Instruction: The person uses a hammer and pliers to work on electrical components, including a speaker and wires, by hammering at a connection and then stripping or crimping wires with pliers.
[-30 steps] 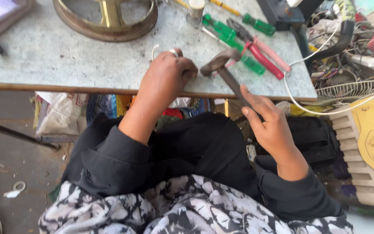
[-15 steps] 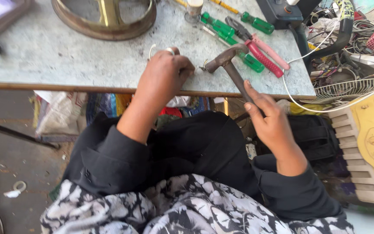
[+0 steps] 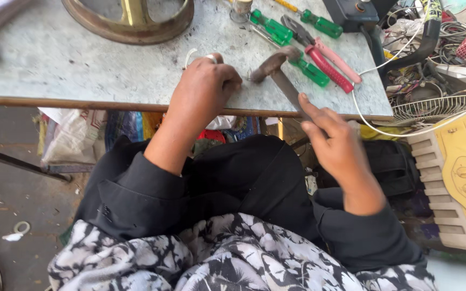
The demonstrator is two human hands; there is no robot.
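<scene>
A: What has changed in the last second?

B: The hammer (image 3: pixel 281 73) in the upper middle of the frame. Its head sat a little higher and further right a second ago; now it is lower and closer to the left hand (image 3: pixel 203 89), with the face near the fingertips. So a light tap looks under way on whatever those fingers pin to the table (image 3: pixel 71 59).

A: And the right hand (image 3: pixel 333 143)?

B: Closed around the lower end of the handle, right of centre, forefinger laid along the shaft. It is motion-blurred, which fits a swing.

A: What does the left hand hold?

B: It is curled tight, knuckles up, at the table's front edge, a ring on one finger. A thin white wire (image 3: pixel 189 55) curves out from behind it. The pinned piece itself is hidden under the fingers; probably something small, but I cannot tell what.

A: Anything near?

B: Green screwdrivers (image 3: pixel 276 29) and pink pliers (image 3: pixel 330 59) lie just beyond the hammer, untouched, and a brass ring (image 3: pixel 130 27) sits at the top left.
</scene>
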